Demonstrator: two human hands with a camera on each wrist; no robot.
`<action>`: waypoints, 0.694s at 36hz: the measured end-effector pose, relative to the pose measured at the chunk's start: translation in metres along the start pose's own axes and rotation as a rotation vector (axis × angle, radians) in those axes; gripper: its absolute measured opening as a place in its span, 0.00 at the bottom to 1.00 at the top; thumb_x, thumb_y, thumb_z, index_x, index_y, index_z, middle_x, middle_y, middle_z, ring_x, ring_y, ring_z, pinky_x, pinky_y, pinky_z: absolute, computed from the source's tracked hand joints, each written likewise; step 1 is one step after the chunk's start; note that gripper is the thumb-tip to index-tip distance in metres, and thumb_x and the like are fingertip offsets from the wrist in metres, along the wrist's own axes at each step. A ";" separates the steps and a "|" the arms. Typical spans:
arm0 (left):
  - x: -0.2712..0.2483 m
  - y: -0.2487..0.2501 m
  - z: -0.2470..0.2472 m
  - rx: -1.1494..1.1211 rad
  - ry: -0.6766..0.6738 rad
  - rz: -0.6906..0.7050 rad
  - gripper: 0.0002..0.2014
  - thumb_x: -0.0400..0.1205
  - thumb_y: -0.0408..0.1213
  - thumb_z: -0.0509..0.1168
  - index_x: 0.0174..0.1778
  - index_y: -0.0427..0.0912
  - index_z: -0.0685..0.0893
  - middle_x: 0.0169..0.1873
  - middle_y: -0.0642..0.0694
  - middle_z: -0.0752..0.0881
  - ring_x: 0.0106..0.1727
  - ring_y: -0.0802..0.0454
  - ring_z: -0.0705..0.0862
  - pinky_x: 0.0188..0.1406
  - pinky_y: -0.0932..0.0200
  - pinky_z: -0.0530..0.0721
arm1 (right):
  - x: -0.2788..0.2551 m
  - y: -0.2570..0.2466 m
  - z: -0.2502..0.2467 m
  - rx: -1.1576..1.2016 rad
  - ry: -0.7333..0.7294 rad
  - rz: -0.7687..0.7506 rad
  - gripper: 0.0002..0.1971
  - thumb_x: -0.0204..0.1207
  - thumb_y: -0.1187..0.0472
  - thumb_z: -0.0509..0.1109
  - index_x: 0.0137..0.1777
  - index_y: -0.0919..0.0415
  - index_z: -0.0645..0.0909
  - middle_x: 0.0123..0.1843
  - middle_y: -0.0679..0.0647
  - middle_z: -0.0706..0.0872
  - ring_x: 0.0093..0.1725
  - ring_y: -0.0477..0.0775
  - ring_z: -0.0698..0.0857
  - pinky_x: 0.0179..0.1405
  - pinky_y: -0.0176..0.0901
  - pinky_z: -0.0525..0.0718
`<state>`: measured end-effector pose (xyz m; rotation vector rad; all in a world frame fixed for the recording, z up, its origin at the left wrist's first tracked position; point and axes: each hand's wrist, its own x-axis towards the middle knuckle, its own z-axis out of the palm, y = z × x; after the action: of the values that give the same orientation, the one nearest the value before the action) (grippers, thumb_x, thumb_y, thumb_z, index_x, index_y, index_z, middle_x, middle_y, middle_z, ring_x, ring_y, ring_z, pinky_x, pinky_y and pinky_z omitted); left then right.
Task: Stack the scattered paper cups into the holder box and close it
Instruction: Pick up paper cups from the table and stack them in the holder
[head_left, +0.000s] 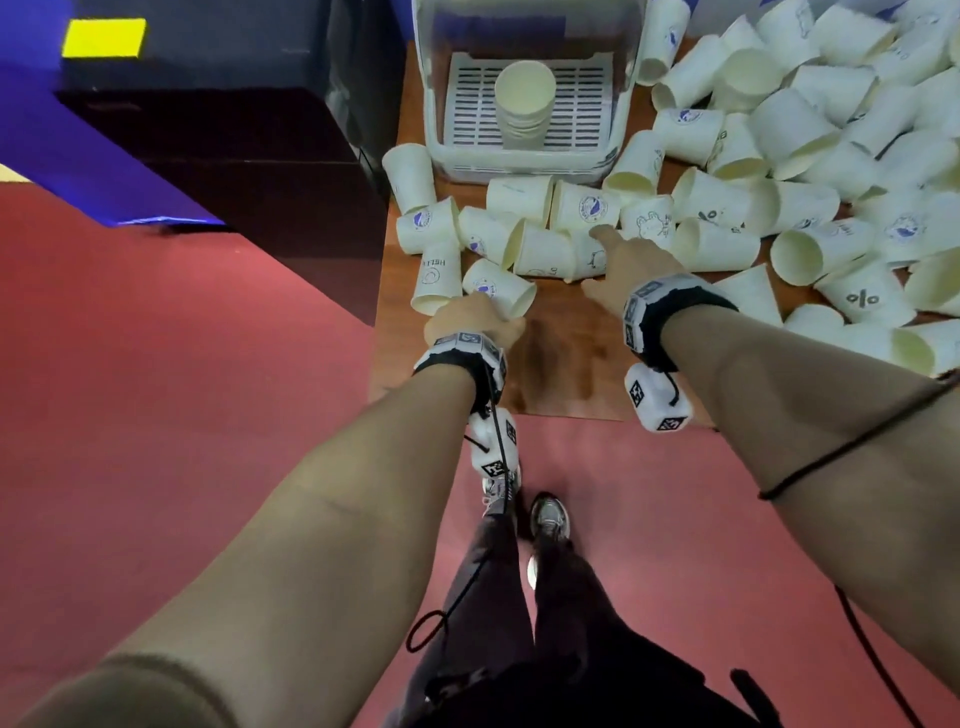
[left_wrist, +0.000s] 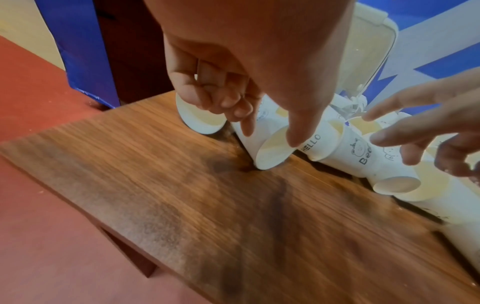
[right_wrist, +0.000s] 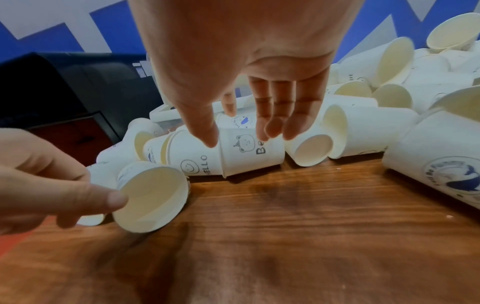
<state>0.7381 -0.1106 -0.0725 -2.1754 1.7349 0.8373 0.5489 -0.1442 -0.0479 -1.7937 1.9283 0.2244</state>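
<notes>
A white holder box (head_left: 441, 150) stands at the back of the wooden table (head_left: 561, 364), its clear lid (head_left: 519, 26) raised and a short stack of cups (head_left: 523, 98) inside. White paper cups (head_left: 805, 130) lie scattered in front and to the right. My left hand (head_left: 483, 312) (left_wrist: 270, 135) pinches a cup lying on its side (head_left: 501, 291) (left_wrist: 272, 152) (right_wrist: 153, 195), thumb at its rim. My right hand (head_left: 597, 260) (right_wrist: 240, 136) reaches, fingers straight, over a bear-print cup (right_wrist: 249, 154) (left_wrist: 361, 154).
A black cabinet (head_left: 234, 156) stands left of the table, close to the box. The table's front edge (head_left: 519, 410) is near my wrists, with bare wood behind the hands. Red floor and my own shoes (head_left: 550, 514) lie below. The cup pile crowds the right side.
</notes>
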 end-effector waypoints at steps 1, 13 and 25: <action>0.003 -0.002 0.002 -0.015 -0.026 0.009 0.22 0.78 0.61 0.62 0.45 0.42 0.81 0.39 0.45 0.84 0.38 0.46 0.82 0.37 0.54 0.78 | 0.004 -0.003 0.001 0.005 0.004 0.003 0.30 0.78 0.50 0.67 0.79 0.51 0.66 0.65 0.66 0.82 0.61 0.70 0.83 0.55 0.59 0.80; 0.014 -0.013 0.023 -0.101 0.025 0.003 0.24 0.77 0.64 0.58 0.41 0.44 0.82 0.35 0.46 0.83 0.35 0.43 0.82 0.33 0.56 0.75 | 0.086 -0.020 0.046 0.084 -0.176 0.504 0.35 0.82 0.42 0.49 0.78 0.70 0.68 0.78 0.66 0.70 0.78 0.63 0.68 0.82 0.60 0.57; 0.013 -0.007 0.023 -0.213 -0.002 -0.012 0.15 0.82 0.48 0.57 0.44 0.40 0.82 0.43 0.40 0.85 0.45 0.36 0.84 0.45 0.51 0.83 | 0.032 -0.010 0.019 -0.003 0.049 0.147 0.23 0.79 0.60 0.64 0.73 0.60 0.72 0.66 0.67 0.81 0.64 0.67 0.81 0.27 0.40 0.57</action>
<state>0.7398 -0.1078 -0.0999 -2.3130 1.6988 1.0649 0.5628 -0.1658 -0.0766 -1.6742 2.0978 0.2351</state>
